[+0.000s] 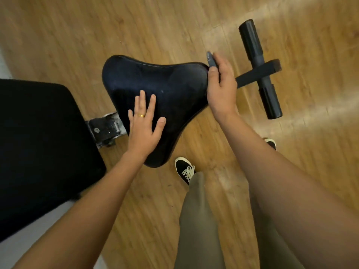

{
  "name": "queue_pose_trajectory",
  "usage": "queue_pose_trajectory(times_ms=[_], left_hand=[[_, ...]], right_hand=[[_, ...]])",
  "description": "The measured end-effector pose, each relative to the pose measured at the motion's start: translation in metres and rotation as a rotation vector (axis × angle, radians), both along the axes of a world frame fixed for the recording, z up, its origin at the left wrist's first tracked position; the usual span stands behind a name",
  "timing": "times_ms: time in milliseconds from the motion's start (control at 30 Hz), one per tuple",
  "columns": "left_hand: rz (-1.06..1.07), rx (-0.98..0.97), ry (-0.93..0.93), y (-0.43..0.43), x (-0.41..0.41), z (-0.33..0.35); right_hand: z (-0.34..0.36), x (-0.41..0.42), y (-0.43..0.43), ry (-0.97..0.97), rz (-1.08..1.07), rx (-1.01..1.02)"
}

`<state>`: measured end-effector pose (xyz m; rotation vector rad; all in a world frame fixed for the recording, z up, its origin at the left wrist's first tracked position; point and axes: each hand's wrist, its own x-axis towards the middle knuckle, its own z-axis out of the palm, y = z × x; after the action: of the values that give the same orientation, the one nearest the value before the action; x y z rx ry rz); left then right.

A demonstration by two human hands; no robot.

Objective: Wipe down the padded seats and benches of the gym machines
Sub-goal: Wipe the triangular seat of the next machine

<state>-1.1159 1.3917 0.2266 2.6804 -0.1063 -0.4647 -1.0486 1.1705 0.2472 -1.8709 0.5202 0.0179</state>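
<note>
Wood-grain flooring (pixel 155 26) surrounds a black rounded-triangular padded seat (pixel 174 84); left hand (pixel 143 125) lies flat on it, right hand (pixel 221 88) pinches a grey cloth (pixel 210 59) beside its edge.

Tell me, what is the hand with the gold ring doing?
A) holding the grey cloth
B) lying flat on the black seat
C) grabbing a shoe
B: the left hand, wearing the gold ring, lies flat on the black seat; the right hand holds the grey cloth.
</note>
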Motion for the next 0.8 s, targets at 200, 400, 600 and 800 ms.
queue_pose_trajectory(times_ms=[200, 400, 600, 800], left_hand=[[0.008, 0.083, -0.189, 0.001, -0.011, -0.03], [0.024, 0.058, -0.232, 0.001, -0.012, -0.033], [0.024, 0.033, -0.25, 0.004, -0.011, -0.037], [0.025, 0.002, -0.284, 0.005, -0.012, -0.039]], right_hand=[[-0.014, -0.037, 0.02, -0.087, -0.156, -0.043], [-0.017, -0.022, 0.024, -0.066, -0.307, 0.007], [-0.021, -0.081, 0.086, -0.11, -0.377, 0.008], [-0.03, -0.144, 0.14, -0.008, -0.256, 0.067]])
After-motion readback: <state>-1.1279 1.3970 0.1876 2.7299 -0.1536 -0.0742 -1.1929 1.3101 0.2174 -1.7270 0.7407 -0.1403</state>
